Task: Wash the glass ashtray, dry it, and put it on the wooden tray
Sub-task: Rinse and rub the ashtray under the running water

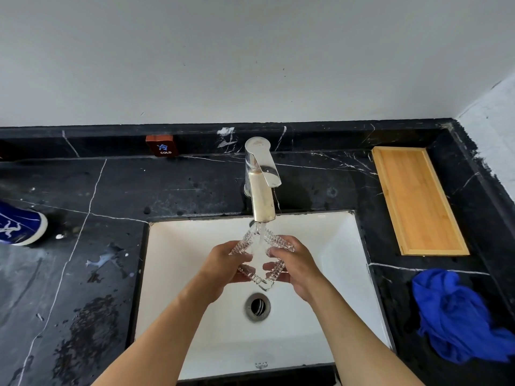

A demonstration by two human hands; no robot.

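We hold the glass ashtray (262, 257), a square piece with ribbed edges turned corner-up like a diamond, over the white sink (181, 274) and directly beneath the spout of the tap (262, 190), from which a thin stream of water (259, 235) falls onto its upper corner. Our left hand (223, 271) clasps the ashtray's left side, fingers curled round its lower left edge, while our right hand (298, 263) clasps the right side, with fingertips (274, 252) laid across the inner face; both hands are closed upon the glass, and the ashtray hangs clear of the basin floor. Below the ashtray's lowest corner lies the round metal drain (257, 306), near the middle of the sink. The sink is set into a black, white-veined stone tabletop (111, 190), which shows wet patches and splashes to the left of the basin. The wooden tray (418, 201) lies at the tabletop's far right corner, its long side running along the right edge, well apart from the ashtray. A crumpled blue cloth (457, 316) rests on the tabletop near the right edge, nearer to us than the tray. On the raised back ledge, left of the tap, stands a small brown sign (162, 146) marked COLD. At the left edge of the tabletop a blue object with a white pattern (19, 227) is partly in view; we cannot tell what it is.
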